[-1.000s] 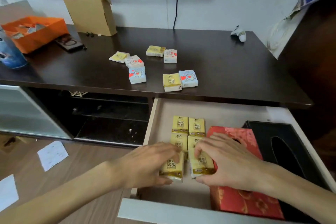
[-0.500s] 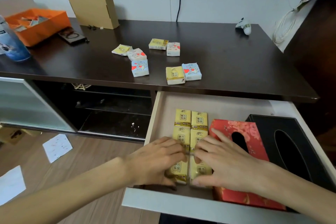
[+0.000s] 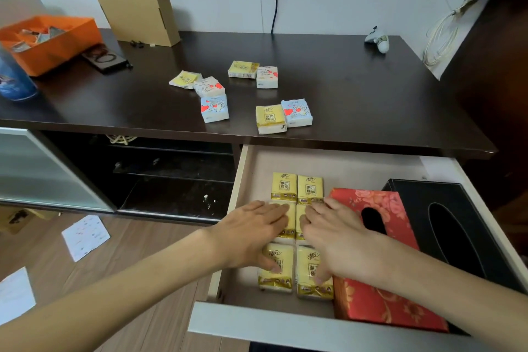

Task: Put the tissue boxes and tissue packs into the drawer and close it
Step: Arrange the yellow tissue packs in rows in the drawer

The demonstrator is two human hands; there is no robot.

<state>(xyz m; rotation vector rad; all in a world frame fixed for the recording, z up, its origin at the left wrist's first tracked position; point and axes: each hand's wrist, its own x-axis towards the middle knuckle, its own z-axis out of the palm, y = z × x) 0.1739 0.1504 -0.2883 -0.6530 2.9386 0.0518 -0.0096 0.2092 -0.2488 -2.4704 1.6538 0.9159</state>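
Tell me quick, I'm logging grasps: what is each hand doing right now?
Left hand: open, flat on the yellow tissue packs in the drawer, gripping nothing.
Right hand: open, flat on the same packs, gripping nothing.

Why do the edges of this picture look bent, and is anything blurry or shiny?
Head view: the wide-angle lens bows the dark wooden tabletop and the open drawer's white front rim near the frame edges; soft window-like glare sheens the tabletop; the yellow tissue packs read sharp, while the left hand and right hand look slightly soft.
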